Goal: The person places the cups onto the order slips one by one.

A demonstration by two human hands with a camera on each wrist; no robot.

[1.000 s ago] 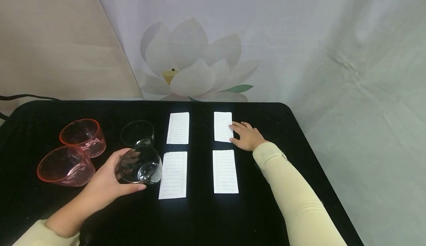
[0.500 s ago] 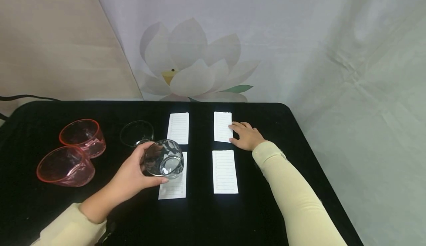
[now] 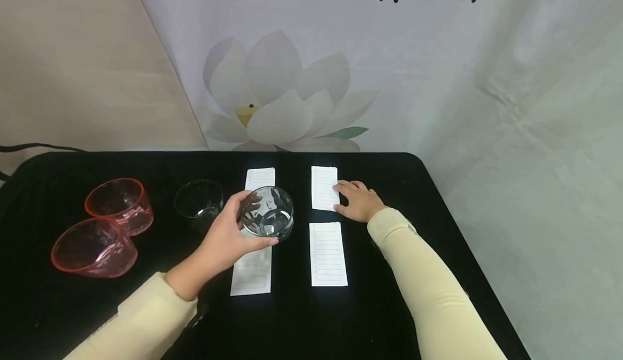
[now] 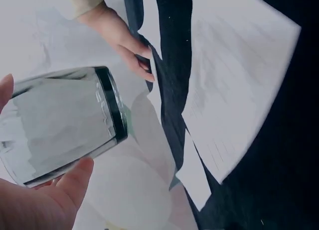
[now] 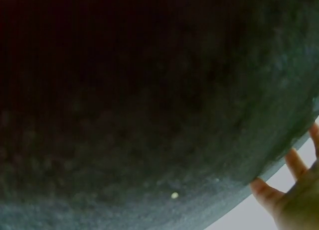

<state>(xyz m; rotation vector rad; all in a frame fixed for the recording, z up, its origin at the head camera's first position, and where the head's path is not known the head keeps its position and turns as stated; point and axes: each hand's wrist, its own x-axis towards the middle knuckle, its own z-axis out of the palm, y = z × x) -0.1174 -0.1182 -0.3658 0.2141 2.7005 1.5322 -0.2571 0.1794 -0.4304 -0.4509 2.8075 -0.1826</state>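
Note:
My left hand (image 3: 224,238) grips a clear glass (image 3: 269,214) by its side, thumb on the near side and fingers on the far side. In the left wrist view the glass (image 4: 65,125) shows its thick base, raised above the table. From the head it overlaps the far left lined paper card (image 3: 260,178) and the near left card (image 3: 251,273). My right hand (image 3: 361,202) rests with spread fingers on the table, fingertips at the right edge of the far right card (image 3: 323,187). The right wrist view catches a few fingers of this hand (image 5: 296,197) against the dark tabletop.
Another clear glass (image 3: 204,208) stands left of the cards. Two pink glasses with red rims, a far one (image 3: 136,217) and a near one (image 3: 114,257), are at the table's left. A near right card (image 3: 328,254) lies flat. A lotus-printed curtain (image 3: 292,79) hangs behind the black table (image 3: 302,322).
My left hand has carried the clear glass rightward and farther from me, from beside the other clear glass to over the left cards. The right hand stays at the far right card.

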